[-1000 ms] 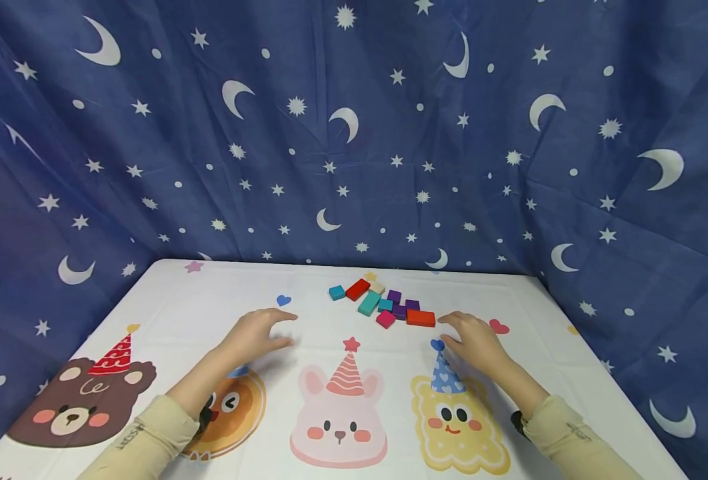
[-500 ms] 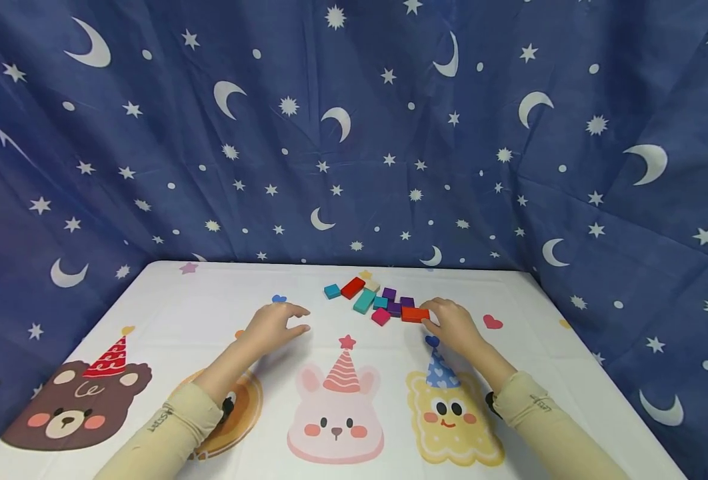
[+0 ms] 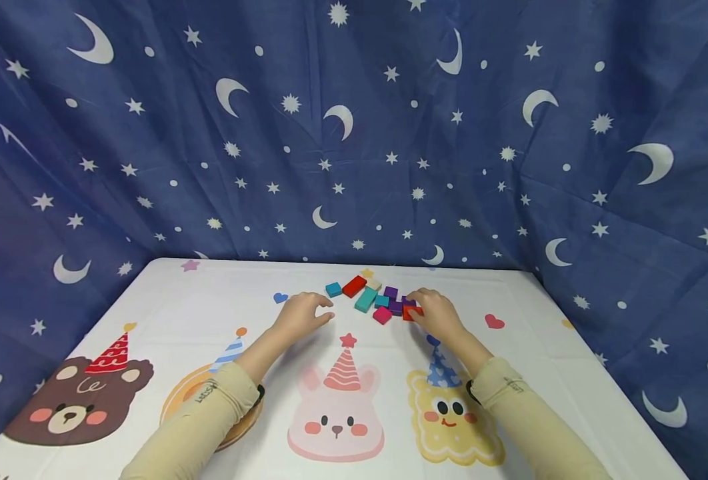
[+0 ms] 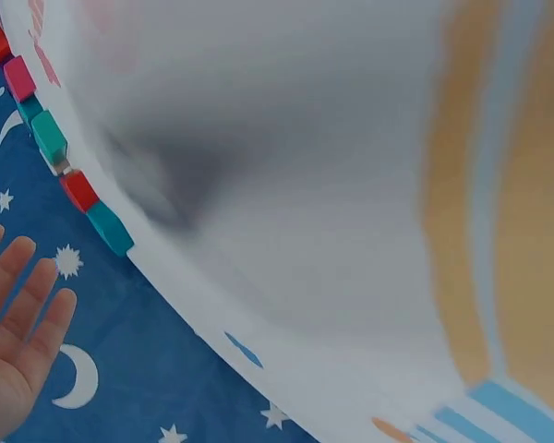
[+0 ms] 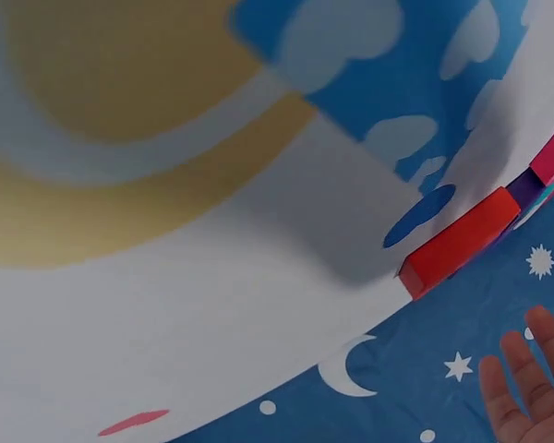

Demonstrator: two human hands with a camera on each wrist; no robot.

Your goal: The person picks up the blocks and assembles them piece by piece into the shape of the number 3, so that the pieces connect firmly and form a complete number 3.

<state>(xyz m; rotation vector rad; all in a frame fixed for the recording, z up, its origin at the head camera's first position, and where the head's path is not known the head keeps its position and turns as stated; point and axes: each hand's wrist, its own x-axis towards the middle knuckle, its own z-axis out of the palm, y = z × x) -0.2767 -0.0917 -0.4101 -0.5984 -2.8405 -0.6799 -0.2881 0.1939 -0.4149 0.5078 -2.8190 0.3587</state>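
In the head view a loose cluster of small coloured blocks lies at the back middle of the table. My right hand [image 3: 441,315] is at its right end, thumb and fingers spread around the orange-red block [image 3: 410,313] and partly covering it. Beside that block are purple blocks [image 3: 395,308] and a magenta block [image 3: 382,315]. My left hand [image 3: 301,316] hovers left of the cluster, thumb and fingers apart with nothing between them. Closest to it are the blue block [image 3: 333,289] and teal block [image 3: 366,299]. Both wrist views show extended fingers [image 4: 23,314].
A red block [image 3: 355,287], a cream block [image 3: 374,284] and a small blue block [image 3: 381,302] complete the cluster. The white tablecloth [image 3: 240,280] carries printed cartoon animals. Behind the table's far edge hangs a dark blue curtain [image 3: 294,200] with moons and stars.
Both hands have moved inward: the left one rightward toward the cluster, the right one leftward over the orange-red block. The blocks keep their arrangement; the head view has shifted slightly.
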